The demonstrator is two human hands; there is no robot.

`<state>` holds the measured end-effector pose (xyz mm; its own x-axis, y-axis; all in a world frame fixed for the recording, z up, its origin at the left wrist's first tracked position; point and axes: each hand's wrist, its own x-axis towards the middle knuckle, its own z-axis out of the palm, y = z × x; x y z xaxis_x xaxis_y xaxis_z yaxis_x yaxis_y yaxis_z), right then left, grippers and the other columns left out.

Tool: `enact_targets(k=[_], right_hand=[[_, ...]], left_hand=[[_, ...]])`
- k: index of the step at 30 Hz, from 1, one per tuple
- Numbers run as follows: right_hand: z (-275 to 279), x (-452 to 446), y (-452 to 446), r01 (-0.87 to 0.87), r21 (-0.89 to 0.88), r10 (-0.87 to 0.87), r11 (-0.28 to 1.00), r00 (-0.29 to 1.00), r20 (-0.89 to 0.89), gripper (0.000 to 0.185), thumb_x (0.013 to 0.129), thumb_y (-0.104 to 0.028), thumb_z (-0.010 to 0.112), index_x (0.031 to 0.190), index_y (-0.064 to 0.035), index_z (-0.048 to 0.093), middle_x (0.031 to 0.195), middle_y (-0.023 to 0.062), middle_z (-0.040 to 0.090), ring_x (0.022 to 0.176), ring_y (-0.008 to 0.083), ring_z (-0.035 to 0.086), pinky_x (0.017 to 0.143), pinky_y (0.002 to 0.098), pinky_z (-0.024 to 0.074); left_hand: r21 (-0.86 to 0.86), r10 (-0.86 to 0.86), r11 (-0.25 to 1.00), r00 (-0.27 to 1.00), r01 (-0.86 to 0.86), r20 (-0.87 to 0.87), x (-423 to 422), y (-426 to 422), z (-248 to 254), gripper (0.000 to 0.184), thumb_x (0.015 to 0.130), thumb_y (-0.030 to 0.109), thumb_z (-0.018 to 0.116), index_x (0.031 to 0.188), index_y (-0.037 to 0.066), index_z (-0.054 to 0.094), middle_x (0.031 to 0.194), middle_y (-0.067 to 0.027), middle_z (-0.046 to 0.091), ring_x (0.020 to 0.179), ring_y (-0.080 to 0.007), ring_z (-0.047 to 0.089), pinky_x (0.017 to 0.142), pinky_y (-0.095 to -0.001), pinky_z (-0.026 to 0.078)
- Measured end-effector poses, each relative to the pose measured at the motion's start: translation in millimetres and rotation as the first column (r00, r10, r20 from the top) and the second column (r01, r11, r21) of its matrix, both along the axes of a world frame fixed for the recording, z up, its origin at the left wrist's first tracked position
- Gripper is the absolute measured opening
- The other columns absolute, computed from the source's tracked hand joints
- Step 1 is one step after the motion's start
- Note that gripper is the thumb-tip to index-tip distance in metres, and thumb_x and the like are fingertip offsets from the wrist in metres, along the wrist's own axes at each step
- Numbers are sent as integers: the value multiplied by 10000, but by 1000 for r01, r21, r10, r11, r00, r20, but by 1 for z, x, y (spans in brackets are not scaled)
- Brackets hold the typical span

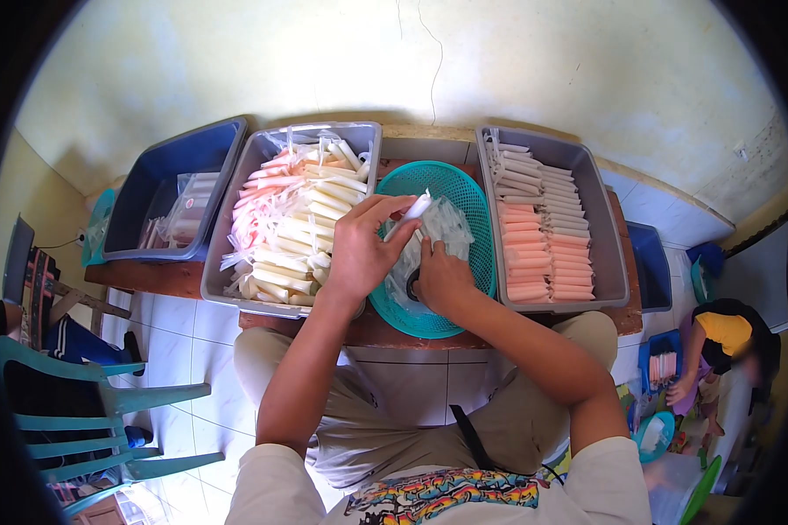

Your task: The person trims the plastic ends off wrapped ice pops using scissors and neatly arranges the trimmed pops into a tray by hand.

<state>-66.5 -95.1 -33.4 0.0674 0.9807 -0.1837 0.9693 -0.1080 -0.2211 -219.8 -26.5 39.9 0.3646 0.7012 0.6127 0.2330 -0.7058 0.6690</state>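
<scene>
My left hand [368, 245] is closed round a white, plastic-wrapped ice pop [418, 207], its upper end pointing up and to the right. Just right of it, my right hand [446, 276] is over a teal mesh basket [484, 262], fingers bent together against clear plastic bags [451, 223]. What those fingers grip is hidden. A dark round object [413, 285] shows beside the right thumb. To the left, a grey tub [223, 262] holds a heap of pink and cream ice pops [324, 197]. On the right, another grey tub [611, 236] has pink and pale ice pops [525, 254] in neat rows.
All stand on a low wooden bench [149, 278] against the wall. A dark blue tub [144, 188] with packed bags is at far left. Teal plastic chair [70, 420] stands at lower left. Another person [718, 350] bends over a blue basket [661, 360] at right.
</scene>
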Motion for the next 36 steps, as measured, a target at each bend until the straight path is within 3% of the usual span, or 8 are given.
enact_targets(k=[8, 14, 16, 17, 20, 22, 30, 36], right_hand=[[13, 3, -6, 2, -5, -2, 1000, 995, -104, 855, 894, -229, 757, 1552, 144, 358, 1311, 302, 575, 1077, 465, 728, 906, 507, 615], [21, 21, -12, -59, 9, 59, 998, 978, -201, 744, 923, -262, 765, 1501, 93, 460, 1267, 302, 619, 1085, 482, 714, 927, 524, 597], [25, 28, -15, -113, 257, 181, 960, 950, -255, 604, 943, -250, 755, 1410, 74, 551, 1160, 273, 677, 1072, 457, 722, 903, 527, 587], [28, 32, -15, -114, 259, 182, 959, 949, -256, 604, 943, -250, 755, 1410, 74, 551, 1160, 273, 677, 1072, 457, 722, 903, 527, 587], [58, 40, -14, -80, 402, 243, 912, 896, -372, 497, 945, -226, 769, 1325, 56, 616, 1096, 249, 711, 1012, 397, 743, 868, 501, 582], [79, 43, -18, 57, 369, 203, 928, 752, -627, 416, 942, -212, 787, 1267, 16, 662, 1075, 228, 732, 936, 341, 756, 839, 458, 583], [90, 59, -28, 105, 492, 249, 864, 761, -599, 287, 952, -213, 795, 1163, -34, 719, 1019, 147, 766, 865, 295, 762, 788, 426, 578], [90, 86, -38, 117, 519, 223, 847, 807, -547, 238, 946, -202, 799, 1113, -46, 735, 977, 144, 767, 850, 309, 753, 765, 431, 568]], left_hand=[[-48, -23, 999, 999, 25, 33, 6, 1, -3, 330, 843, 18, 880, 1159, 38, 786, 1009, -117, 788, 826, -189, 754, 740, -320, 607], [-157, -37, 986, 995, 52, 96, 10, -1, -5, 371, 846, 7, 874, 1201, 39, 772, 1035, -122, 797, 877, -185, 784, 749, -315, 636], [-167, -43, 984, 993, 61, 114, 12, 1, -7, 391, 849, 4, 871, 1224, 39, 766, 1040, -123, 799, 898, -180, 789, 758, -312, 644], [-151, -45, 986, 992, 64, 121, 12, 2, -9, 411, 856, 1, 866, 1251, 39, 754, 1034, -127, 798, 904, -178, 788, 768, -313, 651], [-191, -55, 978, 989, 81, 139, 14, 2, -8, 457, 872, -8, 854, 1308, 41, 725, 1027, -131, 795, 918, -174, 784, 781, -319, 663], [-246, -66, 964, 987, 102, 149, 18, 0, -8, 482, 881, -15, 846, 1339, 43, 707, 1026, -130, 792, 927, -173, 780, 784, -324, 669], [-464, -140, 811, 888, 356, 437, 43, -12, -18, 551, 945, -62, 776, 1446, 23, 564, 1039, -94, 741, 1008, -156, 722, 935, -346, 622], [-451, -206, 803, 892, 389, 402, 58, -13, -12, 538, 951, -56, 776, 1440, 29, 567, 1076, -98, 741, 1022, -170, 733, 923, -336, 627]])
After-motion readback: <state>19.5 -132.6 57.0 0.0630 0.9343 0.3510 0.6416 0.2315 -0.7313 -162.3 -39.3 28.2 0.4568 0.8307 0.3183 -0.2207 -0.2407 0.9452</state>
